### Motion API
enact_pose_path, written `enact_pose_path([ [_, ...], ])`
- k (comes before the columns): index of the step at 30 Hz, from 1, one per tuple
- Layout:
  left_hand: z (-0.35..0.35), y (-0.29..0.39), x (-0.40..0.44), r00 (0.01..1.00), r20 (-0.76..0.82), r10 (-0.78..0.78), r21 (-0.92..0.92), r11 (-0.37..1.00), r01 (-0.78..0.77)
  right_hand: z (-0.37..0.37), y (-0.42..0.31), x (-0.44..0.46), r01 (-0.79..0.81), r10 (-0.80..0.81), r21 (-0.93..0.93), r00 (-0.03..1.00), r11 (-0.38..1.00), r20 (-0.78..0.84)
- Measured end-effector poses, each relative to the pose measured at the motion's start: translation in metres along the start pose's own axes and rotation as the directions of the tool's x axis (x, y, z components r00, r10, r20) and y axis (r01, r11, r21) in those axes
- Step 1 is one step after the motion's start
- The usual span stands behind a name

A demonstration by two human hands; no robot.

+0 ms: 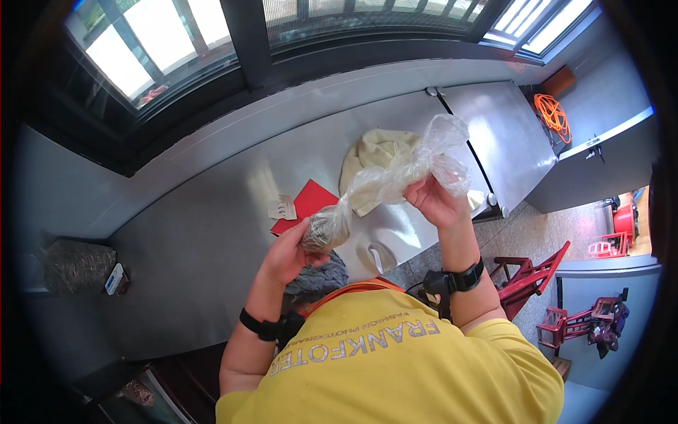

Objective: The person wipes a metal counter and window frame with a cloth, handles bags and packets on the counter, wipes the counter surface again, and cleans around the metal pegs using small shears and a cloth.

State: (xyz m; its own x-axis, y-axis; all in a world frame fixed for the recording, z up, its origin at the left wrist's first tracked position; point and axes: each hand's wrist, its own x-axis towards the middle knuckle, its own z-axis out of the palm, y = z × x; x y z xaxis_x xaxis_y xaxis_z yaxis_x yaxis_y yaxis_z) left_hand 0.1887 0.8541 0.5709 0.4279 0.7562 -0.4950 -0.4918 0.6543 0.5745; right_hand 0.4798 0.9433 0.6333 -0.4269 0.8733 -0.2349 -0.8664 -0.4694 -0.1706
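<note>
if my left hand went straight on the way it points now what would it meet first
Beyond the clear plastic bag it holds, the left hand would likely meet the flat red item on the metal table; depth is unclear, so it might pass above.

Shiny table [183,226], cream cloth [378,150] on top, red card [315,200]

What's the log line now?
left hand: clear bag, filled end | right hand: same bag, loose end | table: cream cloth, red item
</note>
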Motion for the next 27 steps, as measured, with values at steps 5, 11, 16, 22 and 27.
enact_pose_path([
  [5,0.0,-0.004,0.002,0.991,0.083,0.101,0.099,0.989,-0.109,0.009,0.005,-0.001,-0.055,0.055,-0.002,0.998,0.998,0.025],
  [11,0.032,0.003,-0.011,0.943,0.248,0.222,0.344,0.89,-0.3,0.012,0.037,-0.005,-0.18,0.181,-0.029,0.98,0.983,0.083],
  [16,0.018,-0.007,-0.007,0.875,0.441,0.2,0.729,0.488,-0.479,0.016,0.068,-0.003,-0.271,0.276,-0.054,0.954,0.961,0.119],
  [22,0.024,0.003,-0.032,0.884,-0.063,0.463,0.255,0.864,-0.434,0.061,0.093,0.008,-0.329,0.349,-0.234,0.936,0.915,0.049],
  [27,-0.126,0.004,-0.058,0.469,-0.135,0.873,0.588,0.452,-0.671,0.047,0.102,0.036,-0.228,0.271,-0.69,0.961,0.687,-0.047],
])
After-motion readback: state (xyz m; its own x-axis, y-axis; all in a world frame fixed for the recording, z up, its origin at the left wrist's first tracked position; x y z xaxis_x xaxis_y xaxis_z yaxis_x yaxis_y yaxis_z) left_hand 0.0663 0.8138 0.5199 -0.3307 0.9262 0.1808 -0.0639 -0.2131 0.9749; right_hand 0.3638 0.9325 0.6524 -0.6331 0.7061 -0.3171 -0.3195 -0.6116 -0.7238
